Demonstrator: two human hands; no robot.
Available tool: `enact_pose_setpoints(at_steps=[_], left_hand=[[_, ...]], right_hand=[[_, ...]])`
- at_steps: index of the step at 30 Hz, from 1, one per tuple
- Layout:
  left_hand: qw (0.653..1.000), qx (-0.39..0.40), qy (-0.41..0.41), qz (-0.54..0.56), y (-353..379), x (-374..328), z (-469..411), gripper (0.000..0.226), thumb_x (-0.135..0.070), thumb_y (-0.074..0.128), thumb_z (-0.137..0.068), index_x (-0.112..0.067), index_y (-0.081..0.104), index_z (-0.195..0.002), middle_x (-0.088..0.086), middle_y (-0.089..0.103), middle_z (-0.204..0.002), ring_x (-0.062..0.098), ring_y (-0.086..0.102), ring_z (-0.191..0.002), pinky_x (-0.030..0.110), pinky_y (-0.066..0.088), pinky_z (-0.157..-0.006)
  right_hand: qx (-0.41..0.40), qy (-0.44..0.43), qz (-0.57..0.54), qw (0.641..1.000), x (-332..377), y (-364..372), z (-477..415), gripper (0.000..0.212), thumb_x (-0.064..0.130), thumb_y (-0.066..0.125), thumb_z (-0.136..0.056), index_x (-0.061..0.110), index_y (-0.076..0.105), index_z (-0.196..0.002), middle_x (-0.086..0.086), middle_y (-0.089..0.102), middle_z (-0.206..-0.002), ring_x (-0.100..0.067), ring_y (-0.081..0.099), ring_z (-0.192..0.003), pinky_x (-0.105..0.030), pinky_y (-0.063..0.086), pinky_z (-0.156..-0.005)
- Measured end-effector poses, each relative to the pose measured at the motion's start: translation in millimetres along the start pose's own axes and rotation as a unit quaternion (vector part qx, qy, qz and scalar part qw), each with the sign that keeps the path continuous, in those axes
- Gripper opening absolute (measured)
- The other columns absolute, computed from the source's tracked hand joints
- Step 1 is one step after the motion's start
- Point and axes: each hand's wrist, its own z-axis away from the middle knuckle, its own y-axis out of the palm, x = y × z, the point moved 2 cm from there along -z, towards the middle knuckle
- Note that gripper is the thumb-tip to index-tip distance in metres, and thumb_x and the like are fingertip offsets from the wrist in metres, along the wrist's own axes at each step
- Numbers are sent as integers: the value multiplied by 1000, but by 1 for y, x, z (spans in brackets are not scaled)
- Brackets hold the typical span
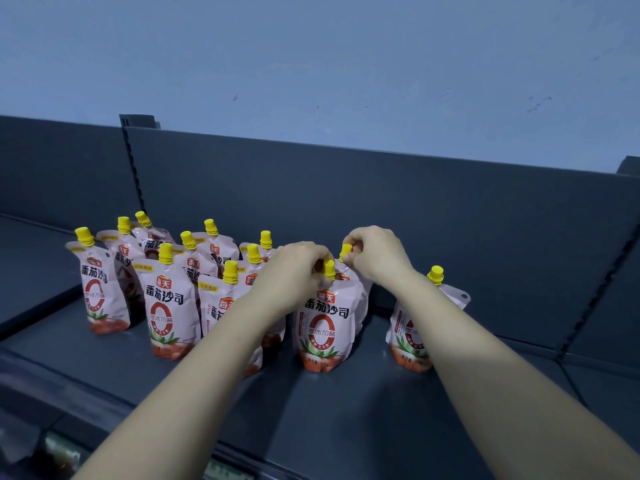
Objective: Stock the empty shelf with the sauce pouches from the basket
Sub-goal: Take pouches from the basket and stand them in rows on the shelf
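A: While both arms reach over the dark grey metal shelf (pixel 346 410), left hand (pixel 294 268) is pinched shut on the yellow screw cap of the front red-and-white sauce pouch (pixel 325 327), which stands upright.
B: Right hand (pixel 375 252)?
A: Fingers closed round the yellow cap of a second pouch (pixel 363 292) just behind it. Other pouches stand left, one right.

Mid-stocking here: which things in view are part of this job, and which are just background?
Part of the job:
- left hand, gripping a yellow cap
- right hand, gripping a yellow cap
- white-and-red sauce pouches with yellow caps, standing
- dark grey metal shelf

Background:
- pale blue wall
- dark grey back panel

The basket is not in view.
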Motion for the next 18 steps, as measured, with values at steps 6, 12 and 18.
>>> enact_pose_setpoints(at_steps=[6,12,18], left_hand=[[1000,8,1,-1,-5,-2,4,39,-17,69,-79,-18,62,-117,1,65,-102,20,58,-96,37,50,-82],[997,-8,6,-74,-16,0,16,23,-17,63,-85,-15,64,-108,2,61,-98,21,56,-96,29,39,-69],[979,-82,-22,-188,-49,2,50,33,-23,59,-88,-15,61,-120,5,63,-110,27,54,-107,39,45,-84]], right_hand=[[10,-5,12,1000,1,-3,5,24,17,65,-85,18,67,-109,0,66,-99,-22,60,-96,-34,51,-80],[5,-16,14,1000,3,-5,13,34,22,58,-90,20,58,-124,-1,65,-114,-23,57,-106,-36,49,-86],[-66,-63,27,996,24,-18,31,34,27,52,-94,20,56,-127,-6,60,-120,-26,53,-113,-39,48,-86]])
